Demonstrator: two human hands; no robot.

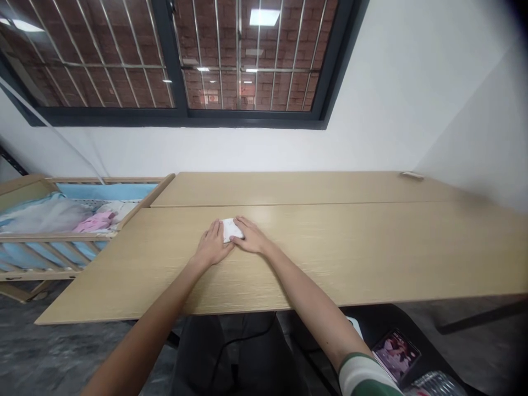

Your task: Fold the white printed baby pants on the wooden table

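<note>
A small white folded piece [229,230], which looks like tissue or cloth, lies on the light wooden table [350,247] left of its middle. My left hand [213,243] rests on the tabletop with its fingers together against the left edge of the white piece. From the other side, my right hand [251,236] holds it, the thumb at its near edge and the fingers over its far right corner. Between them, the two hands frame the piece, and its middle shows in the gap.
A wooden crib [58,237] with blue lining and a pink cloth [94,221] stands left of the table. Behind is a barred window [247,60]. A small pale object [411,175] lies at the back right. Below the near edge, a black chair [383,319] carries a picture box [396,355].
</note>
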